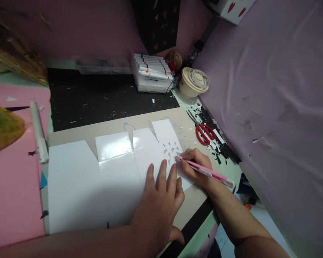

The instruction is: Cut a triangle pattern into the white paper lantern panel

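Observation:
A large sheet of white card (115,179) with angled notches along its far edge lies on a beige board (72,134). My left hand (161,197) rests on the card with its fingers spread, pressing near a cluster of small cut-out shapes (171,147). My right hand (197,165) grips a pink craft knife (204,169) like a pen. Its tip meets the card at the edge of the cut-outs, just beyond my left fingertips. The knife's rear end points to the lower right.
Red-handled scissors (204,133) lie among black and white paper scraps (220,145) on the right. Behind stand a case of markers (153,73) and a cream tub (190,84). A pink sheet (13,190) and a white marker (39,132) are at left. A purple-covered wall (280,107) bounds the right.

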`<state>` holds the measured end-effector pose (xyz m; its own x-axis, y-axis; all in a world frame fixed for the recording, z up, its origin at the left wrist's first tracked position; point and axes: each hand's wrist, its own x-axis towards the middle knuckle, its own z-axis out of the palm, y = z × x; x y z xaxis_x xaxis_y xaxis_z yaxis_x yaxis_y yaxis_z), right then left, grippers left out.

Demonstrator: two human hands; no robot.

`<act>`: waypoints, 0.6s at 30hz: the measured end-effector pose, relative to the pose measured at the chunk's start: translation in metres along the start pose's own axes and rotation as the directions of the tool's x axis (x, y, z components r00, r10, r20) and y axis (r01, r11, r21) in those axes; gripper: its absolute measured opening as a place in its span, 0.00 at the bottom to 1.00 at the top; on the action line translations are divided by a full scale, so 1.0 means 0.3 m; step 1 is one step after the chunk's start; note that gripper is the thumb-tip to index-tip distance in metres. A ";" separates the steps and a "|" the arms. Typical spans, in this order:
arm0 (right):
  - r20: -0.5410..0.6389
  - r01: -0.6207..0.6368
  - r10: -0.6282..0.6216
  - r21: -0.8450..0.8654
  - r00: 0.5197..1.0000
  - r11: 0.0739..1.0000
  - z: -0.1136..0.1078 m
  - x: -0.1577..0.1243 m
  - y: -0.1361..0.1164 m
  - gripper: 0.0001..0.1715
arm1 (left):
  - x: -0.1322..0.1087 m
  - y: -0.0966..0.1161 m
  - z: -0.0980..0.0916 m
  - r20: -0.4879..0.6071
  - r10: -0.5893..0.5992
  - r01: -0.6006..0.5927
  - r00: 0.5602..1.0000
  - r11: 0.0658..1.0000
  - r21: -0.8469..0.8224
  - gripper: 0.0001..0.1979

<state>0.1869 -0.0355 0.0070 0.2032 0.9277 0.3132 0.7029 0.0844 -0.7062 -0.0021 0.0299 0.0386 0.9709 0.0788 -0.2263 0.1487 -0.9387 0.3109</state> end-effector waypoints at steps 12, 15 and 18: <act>-0.001 0.000 0.000 -0.077 1.000 0.997 0.003 0.004 0.001 0.07 | -0.005 0.004 -0.005 -0.014 -0.001 0.000 1.000 1.000 -0.011 0.52; 0.007 0.011 -0.010 -0.072 1.000 0.997 0.004 0.003 0.003 0.08 | -0.002 0.002 -0.007 0.003 -0.008 0.008 1.000 1.000 -0.009 0.51; 0.012 0.014 -0.013 -0.082 1.000 0.997 0.005 0.005 0.001 0.09 | 0.001 0.001 -0.008 0.009 -0.011 0.011 1.000 1.000 0.001 0.52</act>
<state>0.1865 -0.0337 0.0065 0.1861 0.9309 0.3144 0.7590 0.0670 -0.6476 -0.0014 0.0305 0.0408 0.9674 0.0857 -0.2383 0.1588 -0.9383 0.3071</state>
